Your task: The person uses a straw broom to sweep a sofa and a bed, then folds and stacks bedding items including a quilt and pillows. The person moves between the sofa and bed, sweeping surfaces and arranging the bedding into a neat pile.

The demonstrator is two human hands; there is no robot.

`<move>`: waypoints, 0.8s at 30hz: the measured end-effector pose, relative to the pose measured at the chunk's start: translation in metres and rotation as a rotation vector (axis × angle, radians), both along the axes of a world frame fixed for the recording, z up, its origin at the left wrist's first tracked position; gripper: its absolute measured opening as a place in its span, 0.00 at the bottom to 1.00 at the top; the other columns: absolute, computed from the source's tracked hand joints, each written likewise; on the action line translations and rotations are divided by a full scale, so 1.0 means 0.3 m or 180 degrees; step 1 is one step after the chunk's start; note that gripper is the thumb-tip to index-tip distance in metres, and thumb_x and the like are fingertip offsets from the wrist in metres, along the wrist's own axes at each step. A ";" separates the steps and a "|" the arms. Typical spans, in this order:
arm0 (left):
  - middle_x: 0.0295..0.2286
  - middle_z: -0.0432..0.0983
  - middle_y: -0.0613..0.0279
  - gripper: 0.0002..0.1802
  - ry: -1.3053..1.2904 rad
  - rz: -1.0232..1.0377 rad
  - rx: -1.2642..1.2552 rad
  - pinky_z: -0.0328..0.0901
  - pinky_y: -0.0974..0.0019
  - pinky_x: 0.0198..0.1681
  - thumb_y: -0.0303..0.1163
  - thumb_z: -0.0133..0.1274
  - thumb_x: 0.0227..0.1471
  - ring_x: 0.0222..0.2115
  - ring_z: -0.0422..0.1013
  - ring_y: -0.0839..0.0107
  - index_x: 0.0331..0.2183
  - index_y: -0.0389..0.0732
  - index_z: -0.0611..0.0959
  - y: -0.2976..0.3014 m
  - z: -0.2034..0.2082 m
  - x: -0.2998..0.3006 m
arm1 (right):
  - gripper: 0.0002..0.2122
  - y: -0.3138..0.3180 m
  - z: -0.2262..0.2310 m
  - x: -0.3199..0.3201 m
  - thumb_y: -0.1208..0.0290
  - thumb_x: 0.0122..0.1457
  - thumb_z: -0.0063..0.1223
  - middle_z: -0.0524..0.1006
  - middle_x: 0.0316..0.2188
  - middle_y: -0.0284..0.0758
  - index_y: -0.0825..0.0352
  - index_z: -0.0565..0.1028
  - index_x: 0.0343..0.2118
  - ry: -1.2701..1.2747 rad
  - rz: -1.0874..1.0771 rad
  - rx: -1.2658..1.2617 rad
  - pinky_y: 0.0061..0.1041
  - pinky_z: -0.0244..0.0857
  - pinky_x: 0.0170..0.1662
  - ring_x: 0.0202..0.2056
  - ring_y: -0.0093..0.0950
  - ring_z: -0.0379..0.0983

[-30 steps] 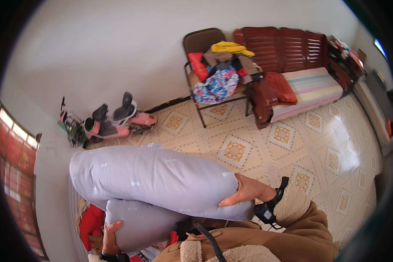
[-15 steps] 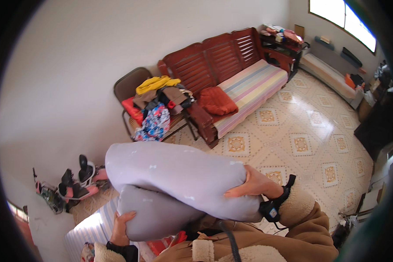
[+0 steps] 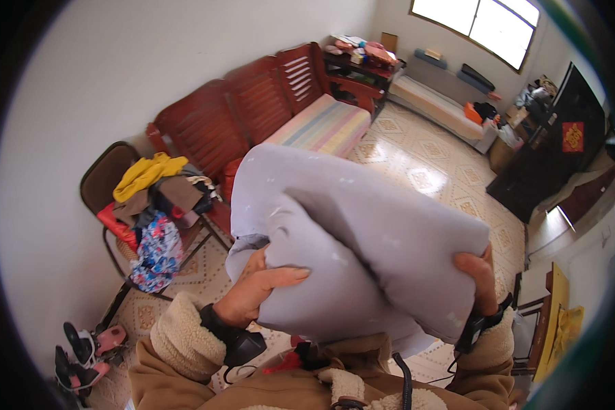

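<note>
A thick, folded lavender-grey quilt [image 3: 335,249] with small pale bow marks is held up in front of my chest, off the floor. My left hand [image 3: 253,287] grips its near left side, thumb lying on top and fingers tucked out of sight beneath. At the right end my right hand [image 3: 482,277] is closed round the folded edge, thumb pressed on the cloth. The folds stack in soft layers, one bulging over the other. Dark straps circle both wrists over fleece cuffs.
Beyond the quilt is a red wooden bench [image 3: 232,123] with a striped cushion [image 3: 321,130]. To the left, a folding chair [image 3: 109,167] carries a clothes pile [image 3: 160,198]. A pink-and-black wheeled item [image 3: 85,355] stands lower left; a black door [image 3: 553,150] is at right.
The view has turned to the right, and the quilt has come round with me, now tilted down to the right. Both hands still hold it; more of my left forearm shows.
</note>
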State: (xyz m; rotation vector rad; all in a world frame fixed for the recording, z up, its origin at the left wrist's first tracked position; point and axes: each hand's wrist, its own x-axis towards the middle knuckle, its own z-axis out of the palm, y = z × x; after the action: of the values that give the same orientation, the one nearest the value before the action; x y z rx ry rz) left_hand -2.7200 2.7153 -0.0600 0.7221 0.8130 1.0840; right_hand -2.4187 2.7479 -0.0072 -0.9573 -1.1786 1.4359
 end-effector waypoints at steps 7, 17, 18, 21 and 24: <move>0.34 0.72 0.58 0.21 0.0153 -0.0671 -0.0058 0.66 0.67 0.39 0.24 0.54 0.41 0.35 0.70 0.69 0.41 0.34 0.70 0.398 -0.033 0.127 | 0.17 0.161 0.006 0.116 0.74 0.43 0.52 0.75 0.31 0.39 0.75 0.70 0.38 -0.0349 -0.0564 0.0160 0.21 0.67 0.33 0.30 0.25 0.72; 0.35 0.71 0.57 0.25 0.0258 -0.1132 -0.0290 0.65 0.66 0.41 0.25 0.54 0.40 0.36 0.69 0.68 0.44 0.34 0.68 0.858 -0.138 0.180 | 0.17 0.595 -0.048 0.204 0.71 0.43 0.51 0.75 0.29 0.39 0.74 0.71 0.37 -0.0768 -0.0810 -0.0476 0.21 0.67 0.32 0.28 0.25 0.73; 0.36 0.71 0.57 0.25 0.0259 -0.1149 -0.0225 0.65 0.66 0.41 0.25 0.53 0.40 0.37 0.69 0.68 0.44 0.34 0.68 0.903 -0.134 0.168 | 0.16 0.642 -0.046 0.196 0.72 0.44 0.50 0.75 0.29 0.38 0.74 0.71 0.37 -0.0700 -0.0816 -0.0456 0.21 0.67 0.32 0.28 0.25 0.72; 0.36 0.71 0.57 0.24 0.0211 -0.1141 -0.0269 0.65 0.67 0.41 0.25 0.53 0.40 0.37 0.69 0.68 0.44 0.34 0.69 1.034 -0.124 0.109 | 0.16 0.808 -0.033 0.148 0.73 0.44 0.50 0.75 0.29 0.39 0.74 0.72 0.37 -0.0649 -0.0675 -0.0414 0.21 0.66 0.33 0.29 0.25 0.72; 0.36 0.71 0.56 0.23 0.0210 -0.0975 -0.0072 0.65 0.67 0.41 0.25 0.52 0.41 0.37 0.69 0.68 0.43 0.34 0.69 1.167 -0.101 0.026 | 0.17 0.984 -0.008 0.043 0.73 0.43 0.50 0.75 0.30 0.39 0.74 0.71 0.38 -0.0643 -0.0574 -0.0219 0.21 0.66 0.33 0.29 0.25 0.72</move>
State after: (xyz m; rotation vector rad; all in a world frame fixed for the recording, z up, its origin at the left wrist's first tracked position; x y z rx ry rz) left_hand -2.7123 3.0654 -0.0904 0.8365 0.7410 0.7781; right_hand -2.4057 3.0430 -0.0096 -1.2475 -1.1611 1.2647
